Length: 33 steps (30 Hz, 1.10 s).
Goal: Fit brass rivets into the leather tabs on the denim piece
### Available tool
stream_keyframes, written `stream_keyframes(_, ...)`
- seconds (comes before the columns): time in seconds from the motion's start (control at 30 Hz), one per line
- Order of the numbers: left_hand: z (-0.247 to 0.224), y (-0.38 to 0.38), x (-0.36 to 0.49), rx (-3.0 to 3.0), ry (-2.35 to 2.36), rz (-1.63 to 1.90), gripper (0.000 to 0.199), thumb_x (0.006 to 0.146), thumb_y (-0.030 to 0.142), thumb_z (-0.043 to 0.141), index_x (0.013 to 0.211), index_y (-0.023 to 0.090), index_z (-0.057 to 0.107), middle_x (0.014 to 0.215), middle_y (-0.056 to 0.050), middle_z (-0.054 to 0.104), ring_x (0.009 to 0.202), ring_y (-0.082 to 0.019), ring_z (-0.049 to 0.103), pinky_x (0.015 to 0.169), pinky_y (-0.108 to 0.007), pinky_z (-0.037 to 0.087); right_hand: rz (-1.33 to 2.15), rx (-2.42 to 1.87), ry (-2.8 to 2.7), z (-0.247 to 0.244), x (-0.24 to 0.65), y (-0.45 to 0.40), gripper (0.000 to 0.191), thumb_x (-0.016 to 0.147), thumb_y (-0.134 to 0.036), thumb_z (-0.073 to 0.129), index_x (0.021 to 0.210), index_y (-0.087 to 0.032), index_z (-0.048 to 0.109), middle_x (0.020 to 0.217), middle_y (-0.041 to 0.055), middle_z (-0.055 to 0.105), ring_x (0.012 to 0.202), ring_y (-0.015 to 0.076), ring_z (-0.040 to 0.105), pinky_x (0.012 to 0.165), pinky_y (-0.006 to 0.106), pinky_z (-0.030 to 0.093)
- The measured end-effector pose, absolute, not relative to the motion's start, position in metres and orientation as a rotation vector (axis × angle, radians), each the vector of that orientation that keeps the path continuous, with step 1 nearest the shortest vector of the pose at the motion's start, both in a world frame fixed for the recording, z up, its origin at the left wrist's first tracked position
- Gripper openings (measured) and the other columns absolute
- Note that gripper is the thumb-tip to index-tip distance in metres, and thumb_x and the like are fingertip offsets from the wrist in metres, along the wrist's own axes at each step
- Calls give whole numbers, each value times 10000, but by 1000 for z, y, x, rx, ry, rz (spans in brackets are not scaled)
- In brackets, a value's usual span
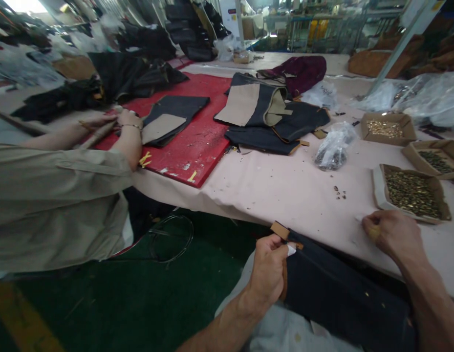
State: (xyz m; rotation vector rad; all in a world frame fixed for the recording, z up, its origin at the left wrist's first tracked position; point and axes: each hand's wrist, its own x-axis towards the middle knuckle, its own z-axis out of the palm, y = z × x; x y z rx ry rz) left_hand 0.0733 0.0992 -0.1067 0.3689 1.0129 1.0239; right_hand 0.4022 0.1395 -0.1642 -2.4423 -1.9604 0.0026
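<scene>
The dark cloth piece [344, 293] hangs off the table edge [285, 195] at six o'clock, pinched by the left hand [269, 269]. The right hand [391, 234], at four o'clock, is clenched on something small; it could knock the rivet box [412, 193] just beyond, spilling rivets.

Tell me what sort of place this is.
Most likely a garment or leather-goods workshop. Cut dark fabric panels lie piled on a long table, cardboard trays of small brass fittings sit beside them, and a co-worker's hands handle another piece on a red board.
</scene>
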Motion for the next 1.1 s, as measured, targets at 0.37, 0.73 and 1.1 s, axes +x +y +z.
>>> stream_keyframes(0.37, -109, 98, 67, 317, 1030, 1026, 226, 622, 113, 683, 824, 67, 774, 808, -111, 754, 692, -182, 661, 679, -276, 486, 35, -2110, -1899, -176, 412, 120, 308, 889, -423, 566, 953, -196, 763, 888, 95, 754, 783, 287, 675, 719, 384, 490)
stream_keyframes(0.73, -106, 96, 68, 309, 1007, 1029, 211, 615, 124, 694, 804, 68, 770, 759, -107, 743, 662, -180, 653, 661, -274, 478, -94, -1906, -2165, -174, 390, 119, 54, 915, -226, 471, 930, -196, 513, 852, 93, 566, 811, 269, 587, 708, 372, 447)
stream_keyframes(1.1, -98, 101, 78, 473, 994, 1041, 234, 694, 220, 794, 886, 88, 815, 814, -90, 747, 749, -161, 614, 774, -270, 463, 637, -1247, -1991, -114, 247, 89, 104, 1027, -152, 442, 1038, -200, 533, 905, 46, 501, 793, 198, 506, 697, 336, 417)
